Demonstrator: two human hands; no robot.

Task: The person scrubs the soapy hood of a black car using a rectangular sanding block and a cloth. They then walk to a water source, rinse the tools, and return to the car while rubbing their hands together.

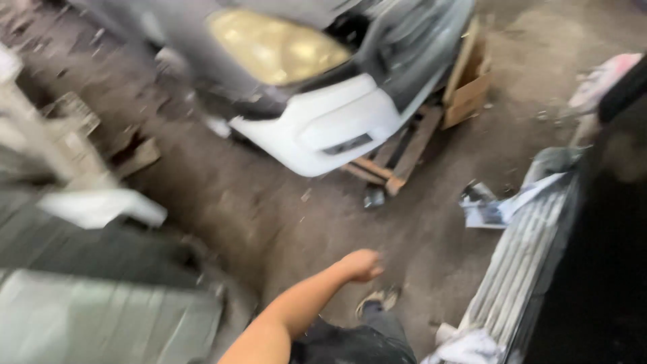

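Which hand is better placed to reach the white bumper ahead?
Left, probably. The left hand is stretched forward over the floor, empty, pointing roughly toward the bumper, though well short of it. The right hand is out of view.

Grubby shoe (379,298) on dirt floor

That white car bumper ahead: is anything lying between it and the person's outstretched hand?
Only bare dirt floor with small scraps lies between the hand and the white bumper. The wooden pallet and crumpled paper sit off to the side.
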